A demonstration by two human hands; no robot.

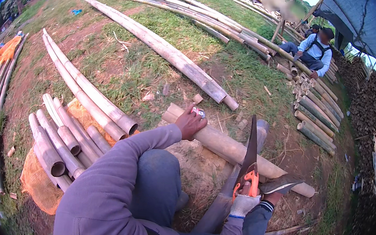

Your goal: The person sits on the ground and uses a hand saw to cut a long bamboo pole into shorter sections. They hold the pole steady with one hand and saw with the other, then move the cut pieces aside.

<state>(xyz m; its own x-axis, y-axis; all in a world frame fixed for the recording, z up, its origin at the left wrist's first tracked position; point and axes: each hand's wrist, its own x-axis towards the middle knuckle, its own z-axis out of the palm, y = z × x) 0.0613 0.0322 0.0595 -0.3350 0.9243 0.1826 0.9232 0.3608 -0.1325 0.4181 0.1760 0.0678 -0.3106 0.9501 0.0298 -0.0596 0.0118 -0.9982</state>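
Observation:
My left hand [191, 123] is wrapped over the top of a pale bamboo pole [218, 141] that lies crosswise in front of me. A small red and white packet [199, 113] shows at its fingers. In a pale glove, my right hand [244, 203] grips the orange handle of a handsaw [251, 149]. Its dark blade points up and away, crossing in front of the pole; I cannot tell whether the teeth touch it. A dark-shod foot [280, 185] of mine rests against the pole's right part. Another bamboo length [213, 214] runs diagonally underneath.
Cut bamboo pieces [68, 140] lie on orange netting [41, 184] to my left. Long poles [158, 50] stretch across the grass ahead. At the far right, a seated person [316, 51] is beside stacked bamboo [317, 114], near a blue-grey tarp [368, 27].

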